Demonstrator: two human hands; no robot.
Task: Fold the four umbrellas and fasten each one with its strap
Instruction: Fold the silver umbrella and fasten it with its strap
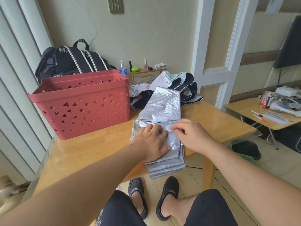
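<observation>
Wooden bench [81, 149], with a red basket [81, 101] standing on its far left part; used below as the landmark for places. Just right of the basket, lying lengthwise from far to near: silver umbrella [162, 108], canopy flattened into a long pleated panel, near end overhanging the bench edge; no strap in view on it. Behind that, right of the basket's far corner and touching the silver panel's far end: a crumpled white-and-black umbrella [175, 82], not yet folded.

Likely handling of the silver umbrella: light, thin, limp fabric with a slick foil-like sheen; apt to slide and spring open out of its pleats unless pinned; ribs beneath probably stiff, so better pressed flat across the pleats than pinched at one edge; best taken around the whole bundle at mid-length for rolling, strap to be hunted along the outer edge.

Left hand [151, 141], right of the basket's near corner: grip released, fingers straight, palm pressing the pleats down. Right hand [192, 136], further right: fingers loosely curled over the fabric's right edge; whether pinching a fold, cannot tell.
</observation>
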